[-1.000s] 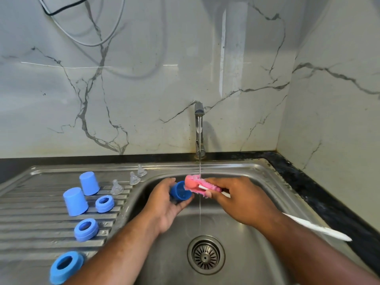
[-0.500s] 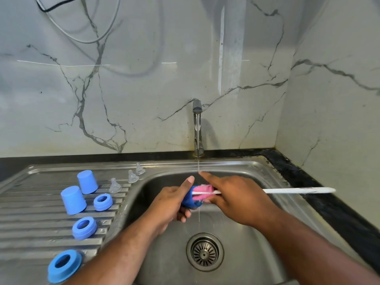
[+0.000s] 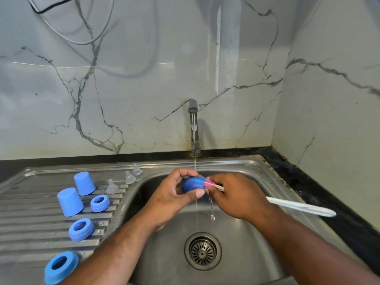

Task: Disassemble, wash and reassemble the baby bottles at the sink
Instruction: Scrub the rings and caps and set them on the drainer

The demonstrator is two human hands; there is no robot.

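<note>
L hand [image 3: 172, 194] grips blue cap [image 3: 193, 185], R hand [image 3: 238, 195] brush [image 3: 298, 206]

A rounded blue plastic cap [image 3: 193, 186] lies on its side above the basin of the steel sink [image 3: 257, 167], under a thin stream of water [image 3: 194, 161] and gripped in the left hand [image 3: 170, 197]. The pink sponge head of a white-handled bottle brush [image 3: 298, 206], held in the right hand [image 3: 238, 195], is pushed into its mouth. On the ribbed drainboard [image 3: 24, 223], two blue plastic cups [image 3: 70, 201] stand mouth-down towards the back edge. Three blue plastic collar rings [image 3: 81, 229] run in a line to the front edge, and three clear silicone teats [image 3: 112, 187] stand upright along the edge beside the basin.
</note>
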